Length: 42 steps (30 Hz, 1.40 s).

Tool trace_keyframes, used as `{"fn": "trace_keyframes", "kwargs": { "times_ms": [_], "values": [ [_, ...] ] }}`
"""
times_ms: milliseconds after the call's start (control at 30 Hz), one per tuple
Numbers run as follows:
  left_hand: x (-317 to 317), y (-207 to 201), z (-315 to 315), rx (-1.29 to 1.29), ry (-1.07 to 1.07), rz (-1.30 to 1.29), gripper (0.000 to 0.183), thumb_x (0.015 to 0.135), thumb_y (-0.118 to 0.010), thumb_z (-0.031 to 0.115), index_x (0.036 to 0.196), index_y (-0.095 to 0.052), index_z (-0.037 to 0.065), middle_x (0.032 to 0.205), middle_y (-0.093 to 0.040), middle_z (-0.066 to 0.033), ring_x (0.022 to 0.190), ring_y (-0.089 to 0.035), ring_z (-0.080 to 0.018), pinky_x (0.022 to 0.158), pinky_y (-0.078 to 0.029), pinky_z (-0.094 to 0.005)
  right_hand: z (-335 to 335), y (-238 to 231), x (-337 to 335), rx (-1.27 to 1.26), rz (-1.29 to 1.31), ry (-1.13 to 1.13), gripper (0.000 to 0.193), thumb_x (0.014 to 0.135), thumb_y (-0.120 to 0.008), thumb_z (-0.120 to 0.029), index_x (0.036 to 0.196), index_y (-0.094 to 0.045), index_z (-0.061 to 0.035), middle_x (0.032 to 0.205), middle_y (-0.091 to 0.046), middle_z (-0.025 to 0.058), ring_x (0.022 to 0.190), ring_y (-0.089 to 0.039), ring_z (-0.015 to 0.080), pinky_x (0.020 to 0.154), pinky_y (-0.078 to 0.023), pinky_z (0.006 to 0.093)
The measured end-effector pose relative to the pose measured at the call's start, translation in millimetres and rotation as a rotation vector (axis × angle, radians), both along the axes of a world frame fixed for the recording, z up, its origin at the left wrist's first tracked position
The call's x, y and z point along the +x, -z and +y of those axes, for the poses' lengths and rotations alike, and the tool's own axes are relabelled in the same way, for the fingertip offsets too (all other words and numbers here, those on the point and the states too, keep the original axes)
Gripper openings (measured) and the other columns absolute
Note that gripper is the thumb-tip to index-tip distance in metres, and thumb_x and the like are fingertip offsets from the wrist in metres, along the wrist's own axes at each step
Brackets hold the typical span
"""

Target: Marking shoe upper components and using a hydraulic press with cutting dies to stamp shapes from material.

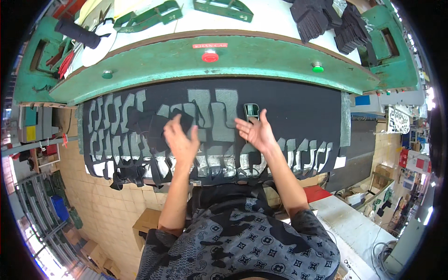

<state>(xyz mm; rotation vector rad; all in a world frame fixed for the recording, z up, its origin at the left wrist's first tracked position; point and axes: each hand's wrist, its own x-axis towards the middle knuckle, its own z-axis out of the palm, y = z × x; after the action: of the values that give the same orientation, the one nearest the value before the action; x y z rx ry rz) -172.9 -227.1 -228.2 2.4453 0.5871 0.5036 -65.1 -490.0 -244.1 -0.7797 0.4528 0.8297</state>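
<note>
My left hand point(182, 143) is over a loose pile of dark cut pieces point(147, 126), fingers spread and fingertips at the pile's right end. Whether it grips any piece I cannot make out. To the right my right hand point(257, 134) is open, palm partly turned up, thumb apart and nothing in it. Just beyond its fingers a small metal-rimmed cutting die point(252, 110) rests on the black sheet material point(298, 105). Rows of curved cut-outs point(224, 119) run through the sheet, showing a grey-green surface beneath.
A green machine beam point(154, 58) spans the far side, with a red button point(210, 57) and a green button point(318, 68). Behind it lie green dies point(224, 9), stacked black pieces point(310, 21) and a dark roll point(77, 32). A white table point(347, 224) stands at my right.
</note>
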Motion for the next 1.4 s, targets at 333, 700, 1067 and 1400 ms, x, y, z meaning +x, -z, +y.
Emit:
{"fn": "trace_keyframes", "kwargs": {
  "times_ms": [333,700,1067,1400],
  "values": [
    [14,62,-108,-0.321,0.61,0.044,0.07,0.087,-0.082,0.019,0.149,-0.055,0.001,0.145,-0.063,-0.0234,0.138,-0.057,-0.039,0.12,-0.036,-0.051,-65,4,-38,-1.37,-1.429,-0.323,0.072,0.073,-0.093,-0.027,0.137,-0.067,-0.0069,0.119,-0.071,0.0139,0.124,-0.063,0.0306,0.114,-0.041,0.0499],
    [12,83,-135,-0.293,0.368,-0.097,0.056,0.082,-0.085,0.009,0.135,-0.069,-0.001,0.13,-0.073,-0.019,0.123,-0.068,-0.0386,0.11,-0.049,-0.0469,-72,47,-28,-1.214,-1.418,-0.345,0.073,0.076,-0.091,-0.022,0.142,-0.065,-0.0094,0.12,-0.073,0.0109,0.121,-0.064,0.0296,0.122,-0.031,0.0556],
    [11,91,-140,-0.339,0.202,-0.184,0.055,0.08,-0.089,0.011,0.131,-0.07,0.001,0.131,-0.073,-0.0176,0.126,-0.067,-0.0378,0.111,-0.049,-0.0465,-89,37,-6,-0.993,-1.387,-0.473,0.067,0.079,-0.084,-0.005,0.142,-0.063,-0.0074,0.12,-0.071,0.0156,0.108,-0.064,0.0344,0.12,-0.037,0.0516],
    [14,85,-131,-0.23,0.354,-0.099,0.047,0.089,-0.081,0.018,0.132,-0.07,0.002,0.126,-0.075,-0.0155,0.125,-0.068,-0.0309,0.118,-0.04,-0.0516,-91,41,-5,-1.064,-1.462,-0.482,0.067,0.079,-0.082,-0.005,0.143,-0.064,-0.0079,0.086,-0.063,0.0103,0.085,-0.06,0.0292,0.112,-0.042,0.0489]
  ]
}}
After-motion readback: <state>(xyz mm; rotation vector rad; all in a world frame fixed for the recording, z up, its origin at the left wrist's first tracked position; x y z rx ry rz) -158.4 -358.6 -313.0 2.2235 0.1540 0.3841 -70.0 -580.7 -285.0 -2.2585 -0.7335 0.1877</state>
